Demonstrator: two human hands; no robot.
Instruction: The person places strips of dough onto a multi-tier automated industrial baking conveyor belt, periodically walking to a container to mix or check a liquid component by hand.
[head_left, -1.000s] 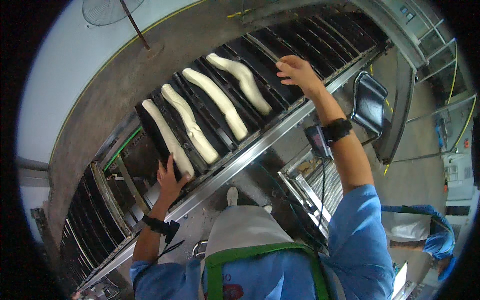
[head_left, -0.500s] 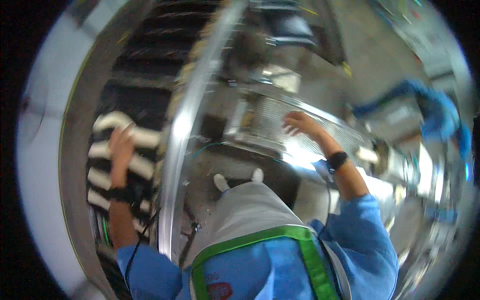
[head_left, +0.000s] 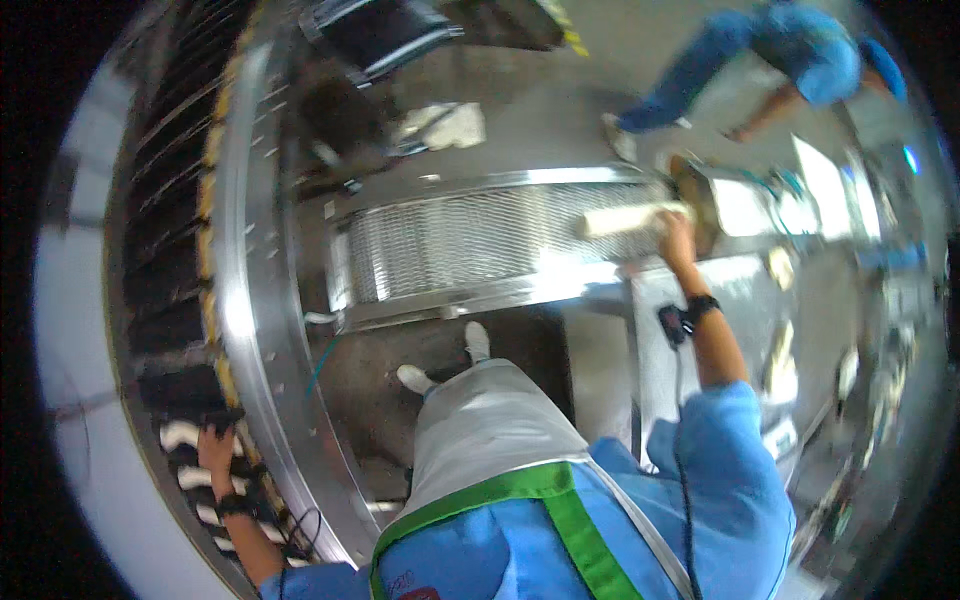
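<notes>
- Bakery line floor, steel everywhere; landmark was the curved wire-mesh conveyor belt, running left to right across the middle of the view.
- Right hand was at the belt's far right end, touching the long pale dough piece lying there.
- Dough's long axis ran along the belt, roughly left-right; the hand met its right end, so the piece stretched away leftward from the grip.
- Fingers looked curled on or over that end; whether they were clamped round it or just resting on it I could not tell, blur too strong.
- Left hand was well apart from the belt, down at its lower left, beyond the curved steel rail.
- That hand lay flat, fingers spread, on the dark tray with pale dough strips across it; pressing, not gripping anything that showed.
- Right hand was clearly the nearer one to the belt dough; left was nowhere close.
- Black wrist bands on both arms, blue sleeves, grey apron with green strap below the belt.
- Another person in blue was bent over beyond the belt's upper right, hands not near this dough.
</notes>
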